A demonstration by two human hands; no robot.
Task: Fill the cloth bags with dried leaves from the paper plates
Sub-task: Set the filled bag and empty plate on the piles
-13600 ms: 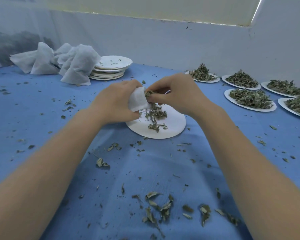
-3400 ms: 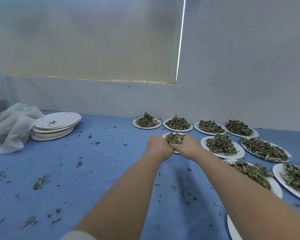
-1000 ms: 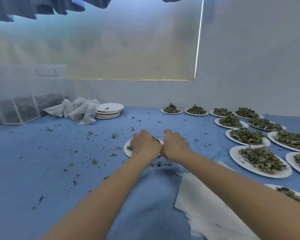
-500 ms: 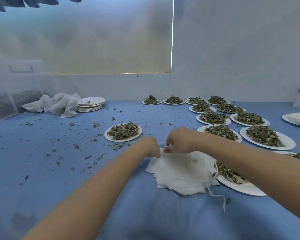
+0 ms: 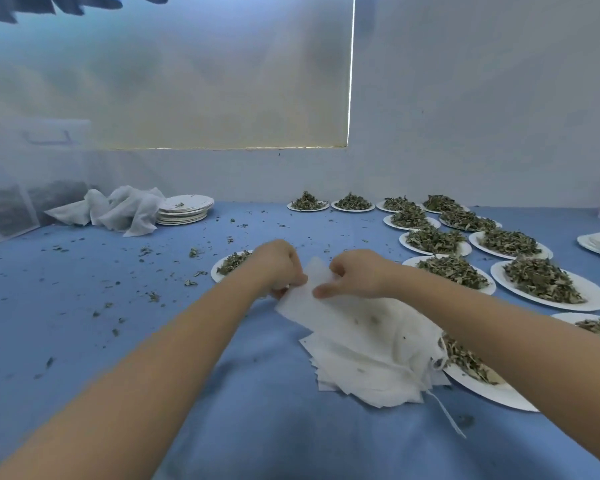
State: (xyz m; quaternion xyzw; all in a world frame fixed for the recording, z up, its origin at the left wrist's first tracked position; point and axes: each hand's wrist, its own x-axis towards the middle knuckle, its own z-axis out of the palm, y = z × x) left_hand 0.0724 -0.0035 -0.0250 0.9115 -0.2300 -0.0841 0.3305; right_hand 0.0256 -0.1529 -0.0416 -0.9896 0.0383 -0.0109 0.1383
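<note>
Here, both hands' fingers (image 5: 300, 279) pinching top cloth bag (image 5: 312, 289), leaf plates (image 5: 548, 282) beside, bag stack (image 5: 368, 368) beneath.

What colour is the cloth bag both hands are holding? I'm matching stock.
White, plain; the cloth bag shows best in the head view, pinched by the left hand and right hand.

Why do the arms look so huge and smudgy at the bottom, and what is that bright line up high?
Head view: the wide-angle lens stretches the near forearms, which look blurred; the left hand and right hand pinching the cloth bag look sharper; the bright line appears to be light at the window blind's edge; lighting is dim and bluish.
</note>
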